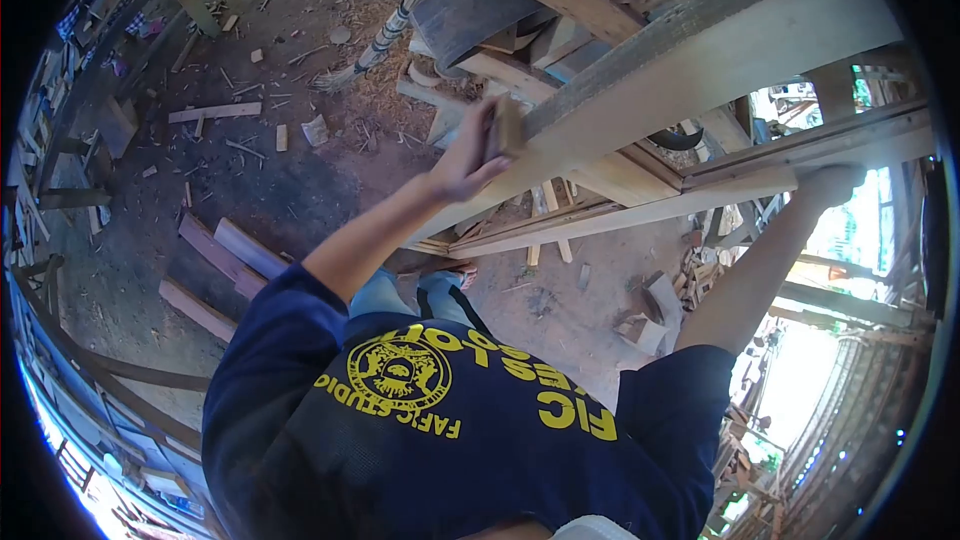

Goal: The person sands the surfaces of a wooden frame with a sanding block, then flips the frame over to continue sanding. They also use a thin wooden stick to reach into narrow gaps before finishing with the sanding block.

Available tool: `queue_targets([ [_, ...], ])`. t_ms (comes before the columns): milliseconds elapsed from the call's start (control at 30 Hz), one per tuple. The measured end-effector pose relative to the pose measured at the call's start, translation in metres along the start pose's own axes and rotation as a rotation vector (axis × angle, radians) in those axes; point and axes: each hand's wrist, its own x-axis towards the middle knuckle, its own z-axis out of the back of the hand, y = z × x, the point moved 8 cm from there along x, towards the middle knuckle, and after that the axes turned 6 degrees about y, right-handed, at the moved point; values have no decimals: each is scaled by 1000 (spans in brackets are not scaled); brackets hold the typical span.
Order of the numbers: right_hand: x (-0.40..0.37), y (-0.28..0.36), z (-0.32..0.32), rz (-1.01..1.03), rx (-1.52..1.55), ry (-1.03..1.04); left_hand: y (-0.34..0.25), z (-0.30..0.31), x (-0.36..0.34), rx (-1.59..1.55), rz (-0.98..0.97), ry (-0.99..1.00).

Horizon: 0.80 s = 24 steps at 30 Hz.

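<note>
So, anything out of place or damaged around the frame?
Mostly clutter: loose offcuts litter the floor left of the wooden frame. Looks like ordinary workshop scrap, though a possible trip hazard. No clear damage visible on the frame.

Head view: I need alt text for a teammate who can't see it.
The left hand holds a small block against the edge of a long, pale wooden beam, while the right hand is at the right side of the wooden framework. Scrap wood litters the floor beyond the person's navy shirt.
</note>
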Motion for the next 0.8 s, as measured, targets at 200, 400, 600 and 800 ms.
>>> queue_targets([
  [200,2,-2,-2,64,-7,51,-189,25,221,199,-541,-131],
  [400,-3,0,5,28,-96,-22,-234,28,244,18,-498,106],
  [600,9,0,-1,131,-50,45,-16,0,13,-53,77,31],
  [800,0,3,-4,21,-6,47,0,4,0,-27,105,-15],
])
